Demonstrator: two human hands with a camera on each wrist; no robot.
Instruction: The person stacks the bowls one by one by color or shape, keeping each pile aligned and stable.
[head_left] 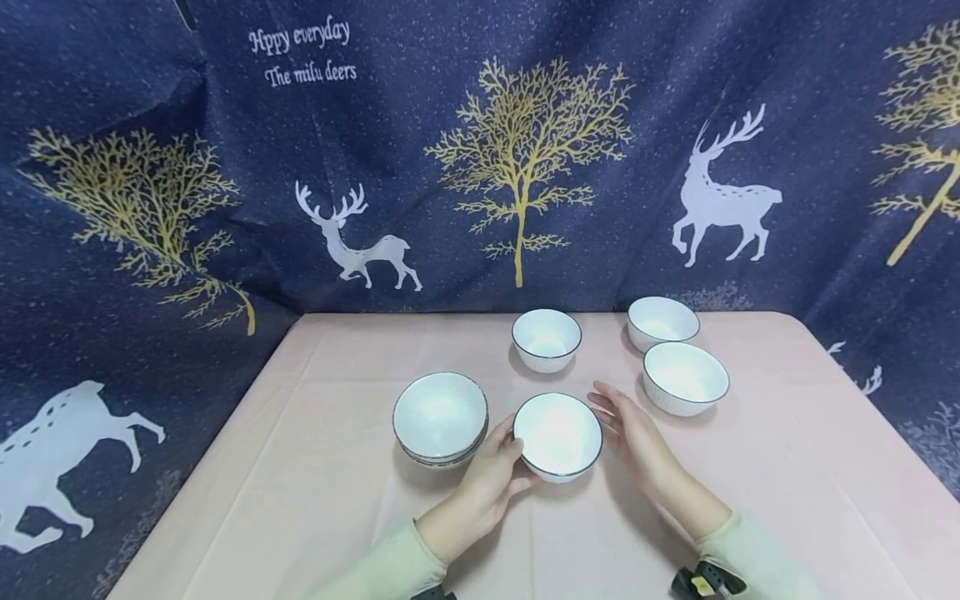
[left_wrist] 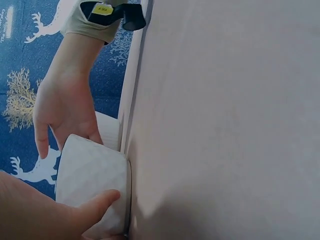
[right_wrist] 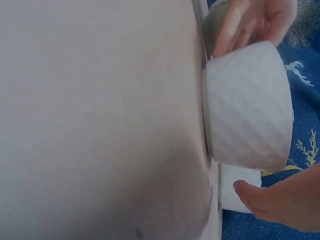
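In the head view my left hand (head_left: 487, 477) holds a white bowl (head_left: 557, 435) with a dark rim by its left side, thumb near the rim and fingers lower down. The bowl's dimpled outer wall (right_wrist: 247, 105) fills much of the right wrist view, close over the tabletop. Across from it, my right hand (head_left: 639, 442) stands just off the bowl's right side, fingers extended and holding nothing. Left of the held bowl is a short stack of speckle-rimmed white bowls (head_left: 440, 415), close to the left hand's fingers.
A white bowl (head_left: 546, 340) stands behind the held one. Two more, a ribbed bowl (head_left: 686, 377) and another bowl (head_left: 663, 323) behind it, stand at the back right. A pink cloth covers the table (head_left: 322, 400); a dark blue printed curtain (head_left: 450, 108) hangs behind it.
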